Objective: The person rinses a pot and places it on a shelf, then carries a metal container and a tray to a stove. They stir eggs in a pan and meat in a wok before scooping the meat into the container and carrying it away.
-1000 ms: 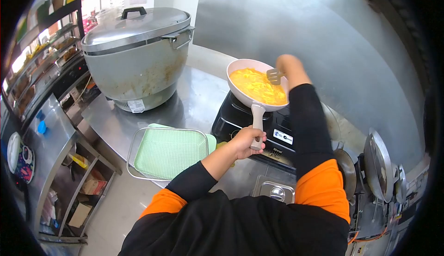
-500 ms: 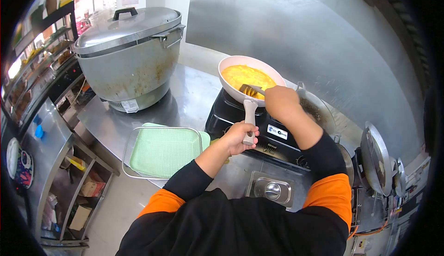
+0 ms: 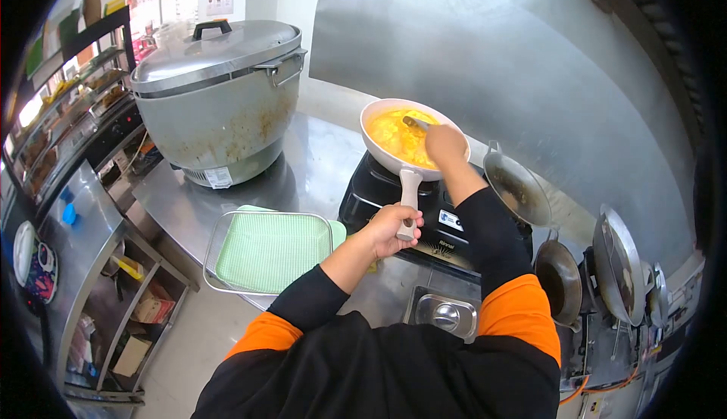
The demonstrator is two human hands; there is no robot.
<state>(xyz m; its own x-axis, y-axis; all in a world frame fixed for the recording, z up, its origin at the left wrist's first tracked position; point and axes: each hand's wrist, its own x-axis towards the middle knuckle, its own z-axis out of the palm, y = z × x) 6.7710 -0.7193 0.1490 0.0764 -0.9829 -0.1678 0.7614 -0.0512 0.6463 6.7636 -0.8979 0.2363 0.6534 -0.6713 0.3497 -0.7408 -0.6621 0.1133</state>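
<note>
My left hand point(image 3: 394, 229) is wrapped round the light handle point(image 3: 410, 192) of a white frying pan point(image 3: 368, 132), which rests on a black gas stove point(image 3: 363, 192). Yellow egg point(image 3: 394, 139), partly in soft folds, lies in the pan. Over the pan's right side, my right hand point(image 3: 445, 146) grips a spatula point(image 3: 416, 123). The spatula's end dips into the egg near the middle, and its handle is mostly hidden by my fingers.
A large grey rice cooker point(image 3: 219, 123) stands at the left on the steel counter point(image 3: 318, 146). Nearer me is a wire basket on a green tray point(image 3: 276, 248). A lidded steel container point(image 3: 447, 315) sits in front; woks point(image 3: 559, 279) line the right side.
My right hand has moved the spatula away from me, deeper into the pan. The egg has gone from a flatter layer to folded curds. My left hand keeps its hold on the handle.
</note>
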